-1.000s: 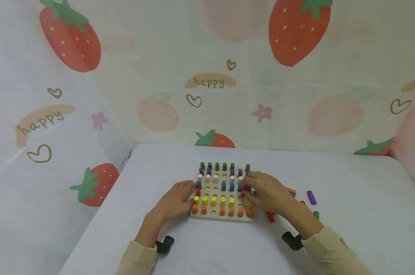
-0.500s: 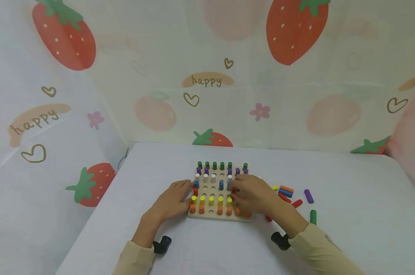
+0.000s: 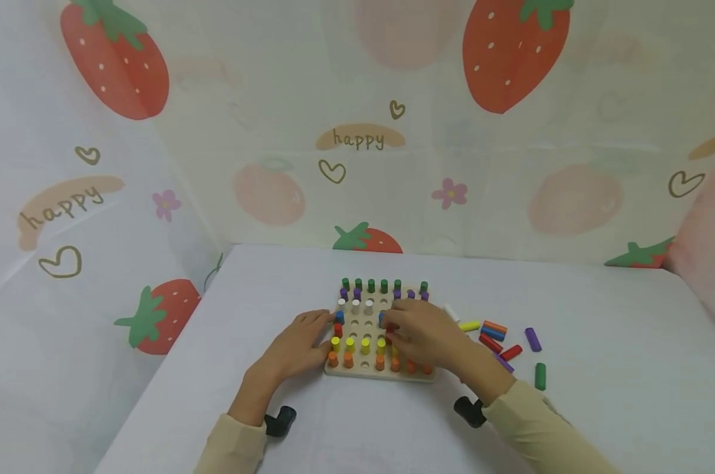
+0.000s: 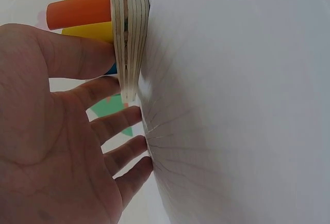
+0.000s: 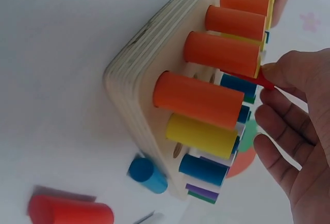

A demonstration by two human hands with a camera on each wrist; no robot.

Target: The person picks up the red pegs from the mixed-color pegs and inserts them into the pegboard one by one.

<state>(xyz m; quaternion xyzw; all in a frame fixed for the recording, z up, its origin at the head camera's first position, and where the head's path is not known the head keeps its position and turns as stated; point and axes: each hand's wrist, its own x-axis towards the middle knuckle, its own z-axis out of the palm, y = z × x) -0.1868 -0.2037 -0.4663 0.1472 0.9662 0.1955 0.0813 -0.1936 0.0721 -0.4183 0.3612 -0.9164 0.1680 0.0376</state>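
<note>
A wooden pegboard (image 3: 357,374) stands on the white table, with rows of upright coloured pegs from green at the back to orange (image 3: 380,362) at the front. My right hand (image 3: 425,332) is over the board's right half, pinching a red peg (image 5: 266,81) between thumb and fingers; its lower end is hidden behind orange pegs in the right wrist view. My left hand (image 3: 298,342) rests at the board's left edge, thumb and index finger (image 4: 100,91) against it, other fingers extended onto the table. One red peg (image 3: 338,330) stands at the left end of its row.
Loose pegs lie right of the board: a yellow peg (image 3: 469,326), an orange peg (image 3: 495,326), a purple peg (image 3: 532,340), a green peg (image 3: 540,376) and several others. A blue peg (image 5: 148,175) lies beside the board's edge. A strawberry-print curtain (image 3: 357,191) hangs behind the table.
My right hand has moved left over the board with the red peg, from its right edge towards the middle. The left hand stays at the left edge.
</note>
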